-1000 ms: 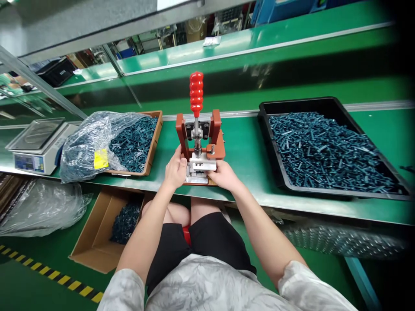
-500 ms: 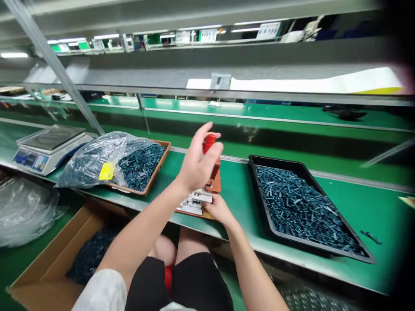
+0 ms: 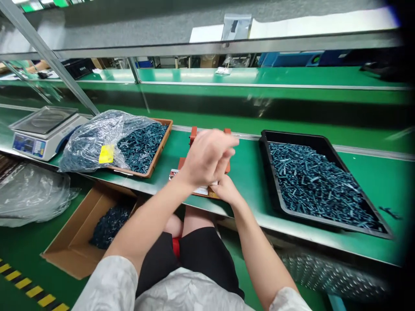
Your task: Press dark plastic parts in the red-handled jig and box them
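Note:
A small orange-red hand press [image 3: 193, 134] stands at the front edge of the green bench, with pale metal parts [image 3: 202, 190] low at its front. My left hand [image 3: 209, 157] is over the press with its fingers curled closed. The press's red lever handle, seen in that hand earlier, is now hidden by it. Beneath and to the right, my right hand [image 3: 226, 188] lies against the front right of the press. Its fingertips are covered, so what they hold cannot be made out.
Right of the press is a black tray [image 3: 271, 172] of dark teal strips, with a few loose strips [image 3: 390, 212] beside it. To the left stand a brown tray [image 3: 161, 151] with a plastic bag [image 3: 87, 142] of similar pieces and a scale [image 3: 45, 129]. A cardboard box [image 3: 65, 250] sits below.
My left hand has come down over the press and its fingers have curled in, covering the red handle. My right hand stays at the press's front right. The view has tilted downward.

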Demonstrator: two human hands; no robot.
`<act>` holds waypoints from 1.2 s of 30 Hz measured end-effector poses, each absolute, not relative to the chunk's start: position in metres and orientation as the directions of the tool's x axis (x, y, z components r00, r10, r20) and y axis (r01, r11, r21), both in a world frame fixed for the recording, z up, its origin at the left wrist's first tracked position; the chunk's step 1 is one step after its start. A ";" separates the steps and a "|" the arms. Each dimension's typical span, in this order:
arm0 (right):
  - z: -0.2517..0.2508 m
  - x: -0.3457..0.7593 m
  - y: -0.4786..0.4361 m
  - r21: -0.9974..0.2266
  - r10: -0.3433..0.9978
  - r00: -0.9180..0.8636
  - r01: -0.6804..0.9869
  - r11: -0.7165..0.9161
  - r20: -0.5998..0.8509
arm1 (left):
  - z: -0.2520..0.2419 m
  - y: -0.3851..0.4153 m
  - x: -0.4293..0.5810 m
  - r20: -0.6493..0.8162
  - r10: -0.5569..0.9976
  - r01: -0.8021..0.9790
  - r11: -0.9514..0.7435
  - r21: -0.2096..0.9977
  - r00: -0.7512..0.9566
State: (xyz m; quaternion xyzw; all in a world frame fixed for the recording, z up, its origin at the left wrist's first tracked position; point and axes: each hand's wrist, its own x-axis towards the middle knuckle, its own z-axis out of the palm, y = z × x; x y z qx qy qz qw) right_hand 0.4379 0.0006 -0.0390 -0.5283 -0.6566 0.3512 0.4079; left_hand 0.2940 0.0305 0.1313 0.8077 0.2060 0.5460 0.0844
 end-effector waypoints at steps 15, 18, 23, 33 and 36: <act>-0.050 0.433 -0.013 -0.782 0.920 0.056 0.549 0.295 0.387 | 0.051 0.037 0.230 0.725 0.686 0.416 -0.677 0.608 0.057; -0.050 0.431 -0.013 -0.780 0.925 0.062 0.561 0.278 0.374 | -0.004 0.035 0.200 0.484 0.865 0.446 -0.489 0.750 0.134; -0.051 0.427 -0.013 -0.772 0.942 0.029 0.581 0.257 0.336 | -0.039 0.039 0.185 0.175 0.965 0.182 -0.212 0.960 0.196; -0.056 0.424 -0.012 -0.789 0.960 0.059 0.584 0.189 0.274 | -0.044 0.043 0.185 0.161 0.987 -0.275 -0.154 0.949 0.004; -0.054 0.427 -0.008 -0.812 0.969 0.109 0.571 0.120 0.220 | -0.047 0.046 0.190 0.175 0.982 -0.185 -0.185 0.965 -0.071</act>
